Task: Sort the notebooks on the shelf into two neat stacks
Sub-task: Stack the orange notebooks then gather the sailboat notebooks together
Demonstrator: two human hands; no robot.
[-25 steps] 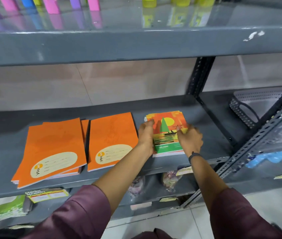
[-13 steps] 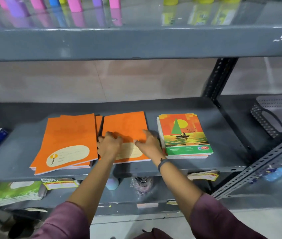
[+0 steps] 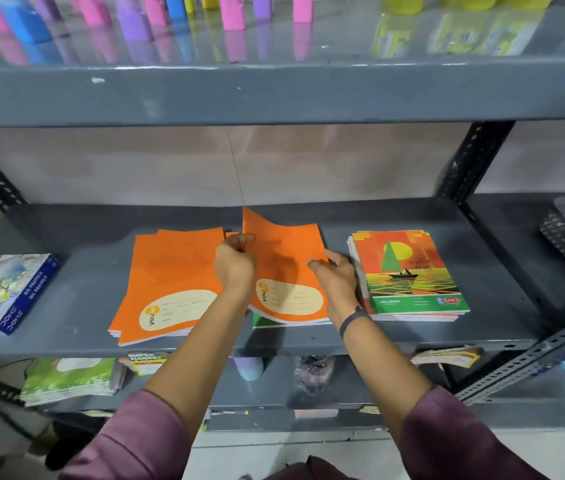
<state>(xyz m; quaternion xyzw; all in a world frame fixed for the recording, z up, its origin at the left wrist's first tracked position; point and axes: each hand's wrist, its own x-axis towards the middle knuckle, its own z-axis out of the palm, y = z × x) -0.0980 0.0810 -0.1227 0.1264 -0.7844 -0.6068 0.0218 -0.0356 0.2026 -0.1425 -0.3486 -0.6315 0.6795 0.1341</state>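
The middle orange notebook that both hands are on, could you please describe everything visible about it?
The middle orange notebook has a plain orange paper cover with a cream oval name label near its front edge. Its left side is raised and bent, pinched by the left hand; the right hand touches its right edge. It lies on the grey shelf, with a green-edged notebook showing beneath it.

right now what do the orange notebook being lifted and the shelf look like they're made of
Orange notebook: looks like thin card cover over paper pages, matte; its left edge curls up where the left hand lifts it.
Shelf: looks like grey painted metal with a slight sheen; the perforated upright and chipped paint suggest steel, though I can't be sure.
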